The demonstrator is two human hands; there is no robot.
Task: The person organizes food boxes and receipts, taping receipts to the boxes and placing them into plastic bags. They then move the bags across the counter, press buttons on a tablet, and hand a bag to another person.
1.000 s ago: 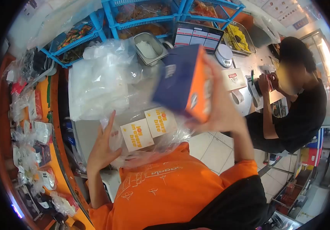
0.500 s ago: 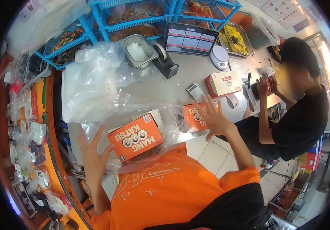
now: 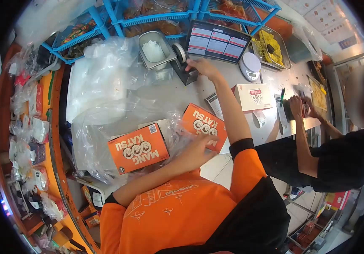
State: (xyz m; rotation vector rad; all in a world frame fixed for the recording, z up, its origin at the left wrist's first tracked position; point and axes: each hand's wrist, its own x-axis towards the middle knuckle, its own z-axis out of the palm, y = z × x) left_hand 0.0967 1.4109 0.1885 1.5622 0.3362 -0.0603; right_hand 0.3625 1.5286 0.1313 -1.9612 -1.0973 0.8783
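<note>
My right hand (image 3: 204, 69) reaches to the black tape dispenser (image 3: 185, 76), its fingers closed at the roll's front edge, where the tape end is too small to see. My left hand (image 3: 196, 151) is at the lower edge of an orange Mang Katsu box (image 3: 203, 123), fingers closed on its near corner. This box lies tilted on clear plastic. A second orange box (image 3: 138, 149) sits left of my left hand, on clear plastic bags (image 3: 101, 127), untouched.
Behind stand a metal tray of white bits (image 3: 154, 50), a tablet (image 3: 218, 41), a white scale (image 3: 250, 67) and blue racks (image 3: 156, 19). A white-and-red box (image 3: 254, 97) and receipts lie right. A co-worker in black (image 3: 342, 156) works at the right.
My right hand has moved up and left to the tape dispenser. My left hand has crossed right to the right-hand orange box, which is now turned and nearer the left one. The co-worker appears farther right.
</note>
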